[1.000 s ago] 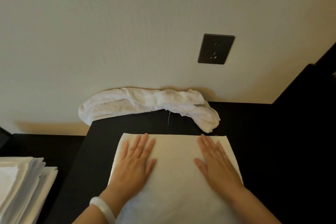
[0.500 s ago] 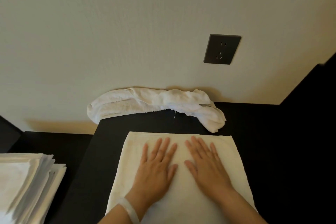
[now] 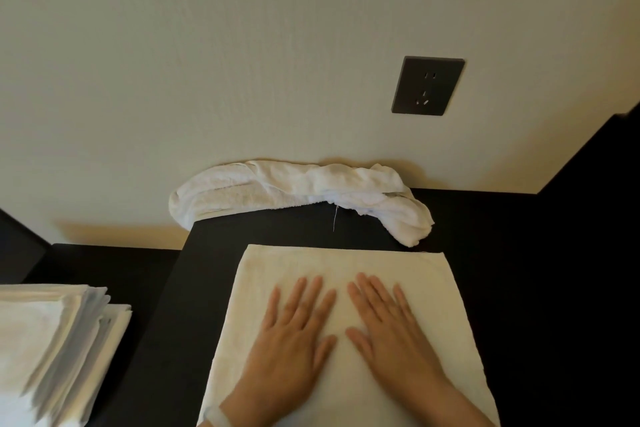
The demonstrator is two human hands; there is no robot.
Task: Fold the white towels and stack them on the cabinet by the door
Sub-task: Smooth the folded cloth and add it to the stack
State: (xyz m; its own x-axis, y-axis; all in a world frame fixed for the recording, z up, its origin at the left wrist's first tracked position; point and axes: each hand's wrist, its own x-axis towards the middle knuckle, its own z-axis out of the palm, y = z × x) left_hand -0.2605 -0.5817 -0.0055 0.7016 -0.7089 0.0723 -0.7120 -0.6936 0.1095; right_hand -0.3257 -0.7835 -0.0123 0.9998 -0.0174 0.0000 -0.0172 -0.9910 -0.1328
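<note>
Flatly, left hand and right hand press square terry towel, grips splayed open; crumpled towel behind.

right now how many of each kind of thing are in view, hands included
flat towel: 1
crumpled towel: 1
stack of folded towels: 1 (layers too blurred to count)
wall socket: 1
hands: 2, left hand and right hand
total: 6
</note>
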